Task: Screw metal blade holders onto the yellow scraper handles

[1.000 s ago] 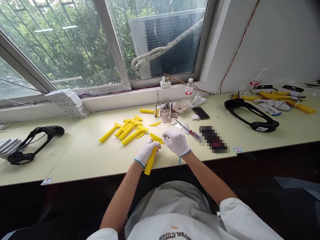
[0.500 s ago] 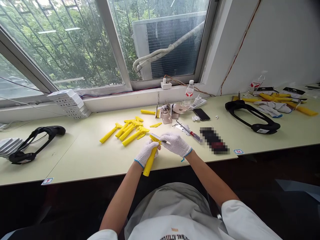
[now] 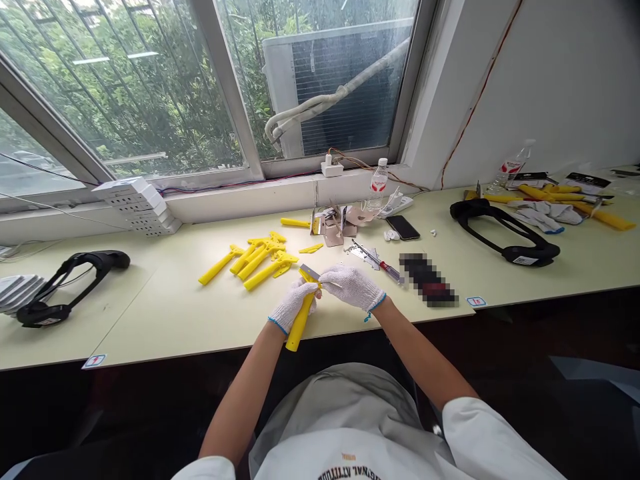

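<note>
Possibly the main risk is a slip of the metal blade (image 3: 311, 272), which lies against the head of the yellow handle (image 3: 299, 327), held up over the near edge of the bench (image 3: 175, 320). The left hand (image 3: 294, 305) wraps round that handle; the right hand (image 3: 353, 285) has its fingertips drawn together at the blade's right end, though whether they pinch it or merely press, I cannot tell. Uneven pressure could push the blade askew, and a loose touch might drop it past the bench edge.
</note>
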The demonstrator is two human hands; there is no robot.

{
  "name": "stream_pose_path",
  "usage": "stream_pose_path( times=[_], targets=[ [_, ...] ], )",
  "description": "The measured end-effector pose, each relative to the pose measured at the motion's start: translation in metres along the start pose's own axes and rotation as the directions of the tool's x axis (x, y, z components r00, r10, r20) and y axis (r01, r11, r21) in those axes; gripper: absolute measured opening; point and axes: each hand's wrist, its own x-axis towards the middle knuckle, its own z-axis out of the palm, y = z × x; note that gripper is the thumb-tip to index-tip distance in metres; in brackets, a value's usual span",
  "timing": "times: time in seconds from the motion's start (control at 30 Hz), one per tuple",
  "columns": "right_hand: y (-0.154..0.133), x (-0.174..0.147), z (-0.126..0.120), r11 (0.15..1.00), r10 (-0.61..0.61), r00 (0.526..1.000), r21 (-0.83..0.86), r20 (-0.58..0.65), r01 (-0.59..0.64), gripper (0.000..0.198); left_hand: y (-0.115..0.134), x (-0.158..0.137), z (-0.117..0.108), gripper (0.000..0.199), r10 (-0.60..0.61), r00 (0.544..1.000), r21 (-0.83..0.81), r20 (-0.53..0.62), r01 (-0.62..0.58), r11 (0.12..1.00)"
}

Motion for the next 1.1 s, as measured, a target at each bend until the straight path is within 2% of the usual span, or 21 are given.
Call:
stream_pose_path(
  times=[0.17, 0.47, 0.73, 1.1],
  targets=[
    [-0.001, 0.0, 0.002, 0.998, 0.048, 0.999, 0.033, -0.017, -0.048, 0.039, -0.001, 0.002, 0.002, 0.031, 0.004, 0.999, 0.063, 0.038, -0.006, 0.998],
    [0.001, 0.001, 0.002, 0.987, 0.103, 0.995, 0.124, -0.016, -0.1, 0.037, -0.004, 0.005, 0.001, 0.03, -0.011, 0.999, 0.159, 0.039, 0.004, 0.987],
    [0.009, 0.007, 0.001, 0.965, 0.201, 0.979, 0.162, 0.039, -0.205, 0.033, -0.001, 0.0, 0.003, 0.029, 0.008, 0.997, 0.143, 0.077, -0.019, 0.99],
    [-0.009, 0.001, -0.011, 0.926, 0.282, 0.949, 0.219, 0.137, -0.307, 0.038, 0.005, -0.004, 0.008, 0.023, -0.018, 0.986, 0.291, 0.163, -0.031, 0.956]
  ],
)
